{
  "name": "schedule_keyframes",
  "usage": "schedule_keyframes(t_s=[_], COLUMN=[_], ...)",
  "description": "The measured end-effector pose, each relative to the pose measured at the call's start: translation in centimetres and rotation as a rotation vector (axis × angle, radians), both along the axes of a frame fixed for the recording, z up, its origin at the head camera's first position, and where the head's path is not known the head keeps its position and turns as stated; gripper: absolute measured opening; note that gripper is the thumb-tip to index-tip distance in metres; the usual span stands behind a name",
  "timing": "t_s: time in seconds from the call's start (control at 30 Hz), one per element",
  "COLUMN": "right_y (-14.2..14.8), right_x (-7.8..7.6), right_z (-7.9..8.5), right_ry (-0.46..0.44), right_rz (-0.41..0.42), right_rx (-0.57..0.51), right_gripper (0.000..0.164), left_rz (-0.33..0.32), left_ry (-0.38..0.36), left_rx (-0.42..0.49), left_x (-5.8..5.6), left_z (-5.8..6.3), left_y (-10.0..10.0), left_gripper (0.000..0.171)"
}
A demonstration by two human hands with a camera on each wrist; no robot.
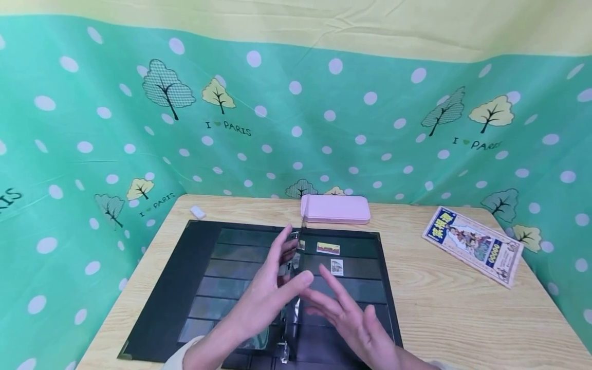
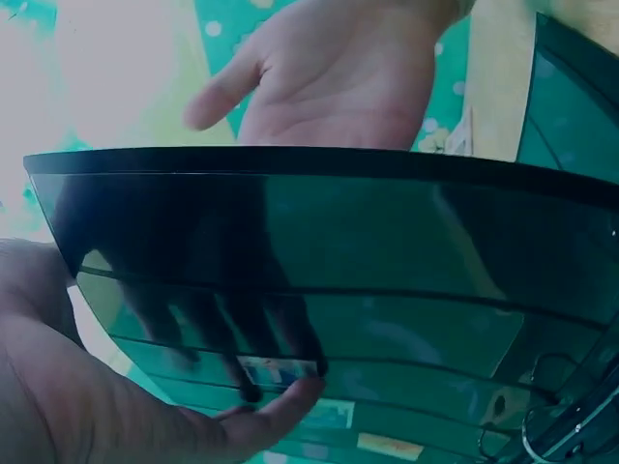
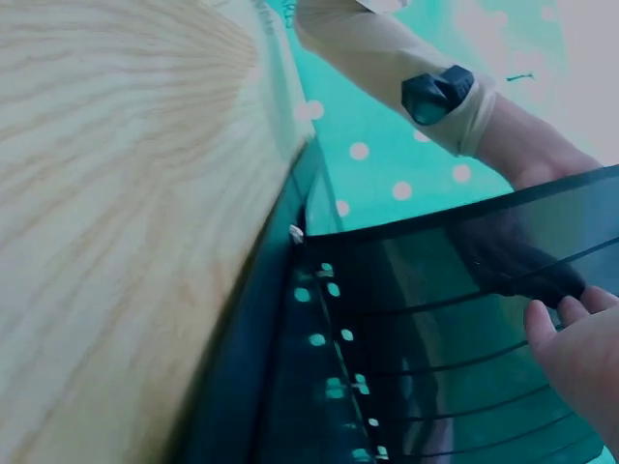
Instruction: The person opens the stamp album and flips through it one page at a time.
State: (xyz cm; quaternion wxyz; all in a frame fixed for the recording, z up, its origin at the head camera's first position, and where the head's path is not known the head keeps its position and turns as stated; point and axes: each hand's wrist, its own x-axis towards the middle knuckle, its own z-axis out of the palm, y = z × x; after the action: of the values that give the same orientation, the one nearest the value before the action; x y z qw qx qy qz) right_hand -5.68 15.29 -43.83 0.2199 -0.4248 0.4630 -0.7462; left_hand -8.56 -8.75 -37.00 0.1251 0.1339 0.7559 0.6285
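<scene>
A black stamp album (image 1: 162, 288) lies spread on the table, its metal rings down the middle. One dark, see-through page (image 2: 416, 242) stands nearly upright from the rings, between the two hands. My left hand (image 1: 263, 295) is at its left side, fingers extended; in the left wrist view a fingertip overlaps a small stamp (image 2: 276, 369) in a page strip. On the other side is my right hand (image 1: 353, 324), fingers spread; in the right wrist view its fingertips (image 3: 542, 324) are at the page surface. A yellow-and-red stamp (image 1: 328, 248) and a pale stamp (image 1: 337, 267) sit in the right-hand page.
Behind the album lies a pink case (image 1: 336, 209). A small white block (image 1: 197, 212) is at the back left. To the right, an illustrated printed booklet or packet (image 1: 474, 245) lies on the wooden table (image 1: 462, 313). Green dotted cloth (image 1: 296, 113) hangs around the back and sides.
</scene>
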Motion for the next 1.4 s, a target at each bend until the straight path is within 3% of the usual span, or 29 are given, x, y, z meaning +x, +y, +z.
schedule_keyframes(t_s=[0.17,0.3,0.5,0.6,0.77,0.9,1.03,1.13,1.27,1.37,1.4], right_y=[0.1,0.5,2.0,3.3,5.4,6.7,8.0,8.6,9.2,9.6,9.7], right_x=[0.0,-0.1,-0.5,-0.7,-0.9,-1.1,-1.2,-1.5,-2.0,-2.2,-2.3], right_z=[-0.2,-0.4,-1.1,-1.1,-1.2,-1.5,-2.0,-2.8,-4.3,-5.3,-5.5], right_ry=[-0.031,-0.017,0.035,0.014,-0.020,-0.018,-0.040,-0.084,-0.111,-0.037,0.010], right_rz=[-0.002,-0.019,-0.097,-0.154,-0.257,-0.368,-0.523,-0.593,-0.648,-0.658,-0.647], right_rx=[0.034,0.038,0.012,0.034,0.114,0.261,0.528,0.669,0.757,0.866,0.905], right_gripper=[0.075,0.075,0.075,0.074,0.070,0.063,0.058,0.060,0.075,0.091,0.094], left_rz=[-0.001,-0.003,-0.016,-0.026,-0.038,-0.036,0.006,0.053,0.013,-0.079,-0.089], left_ry=[-0.018,0.005,0.083,0.103,0.100,0.077,0.058,0.042,-0.023,-0.082,-0.076], left_rx=[0.011,-0.044,-0.086,-0.100,-0.008,0.056,0.042,0.031,0.195,0.348,0.359], left_x=[-0.3,-0.3,-0.2,-0.3,-0.5,-0.6,-0.6,-0.5,-0.5,-0.5,-0.5], left_z=[0.5,0.6,0.2,-0.2,-1.4,-2.4,-3.3,-3.9,-4.8,-5.1,-5.2], left_y=[-1.5,-3.3,-6.4,-7.8,-9.7,-10.9,-11.8,-12.3,-12.9,-13.0,-13.0], left_gripper=[0.080,0.078,0.077,0.074,0.071,0.071,0.072,0.072,0.072,0.072,0.071])
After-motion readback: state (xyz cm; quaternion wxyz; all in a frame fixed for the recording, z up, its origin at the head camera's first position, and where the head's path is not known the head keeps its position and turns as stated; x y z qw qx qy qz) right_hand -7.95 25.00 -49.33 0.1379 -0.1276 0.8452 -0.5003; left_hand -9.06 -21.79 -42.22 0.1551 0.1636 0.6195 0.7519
